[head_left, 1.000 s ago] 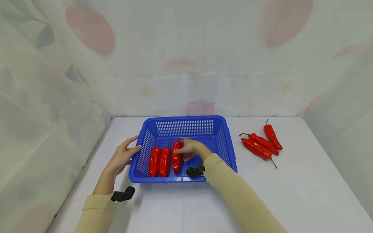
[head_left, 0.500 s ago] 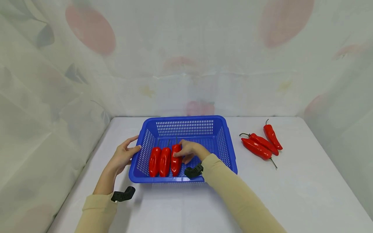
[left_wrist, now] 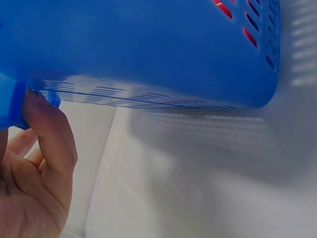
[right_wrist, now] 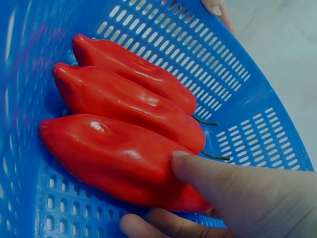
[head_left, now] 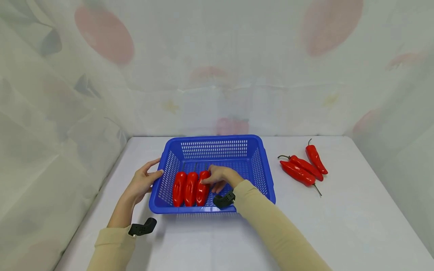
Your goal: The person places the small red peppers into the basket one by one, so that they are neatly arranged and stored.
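Observation:
A blue plastic basket with slotted walls sits on the white table. At its left rim, my left hand grips the edge, thumb on top and fingers beneath, as the left wrist view shows. Inside, my right hand holds a red pepper near its stem end, thumb on top and other fingers at its far side. Two more red peppers, the outer one and the middle one, lie to its left. All three are side by side, stems toward the back; in the right wrist view the held pepper is nearest.
Right of the basket, three more red peppers lie on the white table: a front one, a middle one and a back one. A patterned curtain hangs behind the table and along both sides.
My right hand has shifted the third pepper slightly left and toward the front, closer against the middle one. The left hand stays on the rim, and the peppers outside have not moved.

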Tool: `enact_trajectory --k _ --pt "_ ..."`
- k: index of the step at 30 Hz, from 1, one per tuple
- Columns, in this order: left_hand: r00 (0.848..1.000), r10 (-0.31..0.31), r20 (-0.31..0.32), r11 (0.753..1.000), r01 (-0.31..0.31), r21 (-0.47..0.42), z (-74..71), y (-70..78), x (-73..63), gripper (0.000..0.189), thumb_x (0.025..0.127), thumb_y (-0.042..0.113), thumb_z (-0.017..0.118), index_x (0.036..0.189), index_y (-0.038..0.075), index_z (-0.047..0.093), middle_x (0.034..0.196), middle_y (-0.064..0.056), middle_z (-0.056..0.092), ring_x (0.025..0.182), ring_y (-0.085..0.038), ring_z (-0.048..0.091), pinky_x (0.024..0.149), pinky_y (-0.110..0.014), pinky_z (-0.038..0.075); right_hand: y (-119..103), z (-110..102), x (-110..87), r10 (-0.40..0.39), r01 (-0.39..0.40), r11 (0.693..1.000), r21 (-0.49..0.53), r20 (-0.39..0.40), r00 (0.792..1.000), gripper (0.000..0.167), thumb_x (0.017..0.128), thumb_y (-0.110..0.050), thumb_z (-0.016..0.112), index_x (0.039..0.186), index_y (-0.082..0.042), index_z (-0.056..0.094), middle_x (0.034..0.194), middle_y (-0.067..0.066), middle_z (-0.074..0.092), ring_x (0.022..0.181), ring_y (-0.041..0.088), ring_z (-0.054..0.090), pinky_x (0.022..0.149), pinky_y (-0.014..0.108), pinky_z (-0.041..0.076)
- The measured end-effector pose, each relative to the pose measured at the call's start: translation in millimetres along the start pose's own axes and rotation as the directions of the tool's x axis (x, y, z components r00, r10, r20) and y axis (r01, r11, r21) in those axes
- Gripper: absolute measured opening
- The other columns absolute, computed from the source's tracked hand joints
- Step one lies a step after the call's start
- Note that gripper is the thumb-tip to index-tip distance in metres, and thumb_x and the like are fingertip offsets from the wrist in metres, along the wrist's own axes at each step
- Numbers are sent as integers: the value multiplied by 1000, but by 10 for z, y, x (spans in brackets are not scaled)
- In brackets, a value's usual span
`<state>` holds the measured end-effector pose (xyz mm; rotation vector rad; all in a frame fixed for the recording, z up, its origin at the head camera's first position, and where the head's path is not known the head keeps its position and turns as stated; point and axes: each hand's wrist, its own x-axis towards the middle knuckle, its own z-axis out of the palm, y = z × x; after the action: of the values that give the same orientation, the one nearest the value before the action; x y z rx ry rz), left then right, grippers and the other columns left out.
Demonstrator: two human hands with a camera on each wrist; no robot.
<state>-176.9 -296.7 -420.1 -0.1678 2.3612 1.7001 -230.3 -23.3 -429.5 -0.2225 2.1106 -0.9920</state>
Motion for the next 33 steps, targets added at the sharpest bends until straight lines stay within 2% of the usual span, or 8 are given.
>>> enact_trajectory --k 6,22,28,33 --pt "1000 2 1 1000 -2 -6 -4 -6 8 63 91 33 56 146 23 26 120 -29 55 83 -26 68 69 -45 56 -1 -6 8 -5 5 1000 8 2 1000 59 88 -26 62 135 -6 32 92 17 60 75 28 67 60 35 57" --pt "1000 6 -6 1000 -6 -1 -4 -30 17 62 92 32 56 145 22 26 115 -26 59 81 -25 68 68 -45 56 -24 -20 -32 -17 17 1000 4 3 1000 58 89 -28 60 136 -6 35 101 18 57 85 31 65 63 37 57" --pt "1000 6 -8 1000 -6 0 0 -28 11 62 92 31 55 145 22 26 115 -27 59 81 -25 68 68 -45 56 -52 -97 -79 -37 34 996 -83 -31 999 55 90 -29 58 135 -6 37 105 16 60 91 30 64 73 40 56" --pt "1000 4 -7 1000 -4 3 2 -26 10 62 92 32 55 145 22 26 115 -26 59 81 -24 68 68 -45 56 -71 -173 -115 -81 68 983 -173 -71 994 52 91 -28 57 135 -8 40 107 13 61 91 29 65 75 40 55"
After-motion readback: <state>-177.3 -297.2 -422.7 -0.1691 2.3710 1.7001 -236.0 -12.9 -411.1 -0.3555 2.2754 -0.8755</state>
